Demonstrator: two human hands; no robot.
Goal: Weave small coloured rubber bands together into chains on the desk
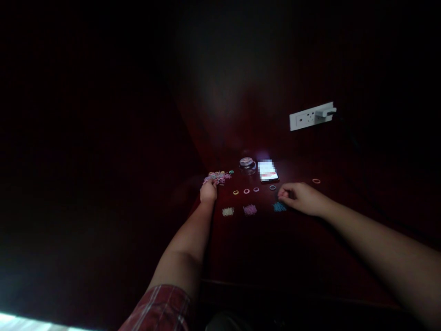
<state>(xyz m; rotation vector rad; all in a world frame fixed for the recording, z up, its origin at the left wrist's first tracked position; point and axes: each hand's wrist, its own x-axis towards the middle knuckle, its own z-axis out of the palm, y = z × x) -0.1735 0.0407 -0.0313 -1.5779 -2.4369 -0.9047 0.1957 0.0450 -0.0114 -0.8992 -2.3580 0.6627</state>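
At the far left of the dark red table, my left hand [209, 191] reaches into a pile of mixed pastel hair ties [222, 178], fingers closed at its edge; what they pinch is hidden. My right hand [305, 198] is curled shut just beside a small heap of blue hair ties [279, 207], and I cannot make out anything in it. A purple heap [250, 210] and a pale yellow heap [228, 212] lie to the left. Behind the heaps runs a row of single ties: yellow [236, 193], pink [246, 192], purple [256, 191] and blue [272, 189].
A round clear jar with a lid [246, 162] stands at the back. Beside it is a lit phone [268, 171]. One orange hair tie [316, 182] lies farther right. On the wall, a white socket [311, 117] holds a plug with a dark cable. The room is dim.
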